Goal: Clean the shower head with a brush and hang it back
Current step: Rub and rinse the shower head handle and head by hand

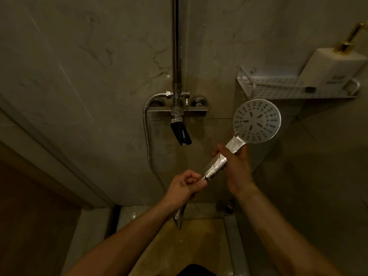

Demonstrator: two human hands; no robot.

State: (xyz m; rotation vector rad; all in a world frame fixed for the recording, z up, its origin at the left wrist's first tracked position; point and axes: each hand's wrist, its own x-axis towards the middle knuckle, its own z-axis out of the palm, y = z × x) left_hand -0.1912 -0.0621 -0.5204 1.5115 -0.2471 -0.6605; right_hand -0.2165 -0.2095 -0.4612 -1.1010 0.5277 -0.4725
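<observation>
The shower head is a round grey disc with rows of dark nozzle holes, facing me, on a chrome handle. My right hand grips the handle from behind, just below the disc. My left hand pinches the lower end of the handle where the metal hose joins it. The hose loops down from the mixer and passes behind my left wrist. A thin rod, perhaps a brush, lies on the wall shelf; its head is hidden.
The chrome mixer tap with a dark spout sits on the marble wall, below a vertical riser pipe. A perforated white shelf at the right carries a white pump bottle. A floor drain lies below.
</observation>
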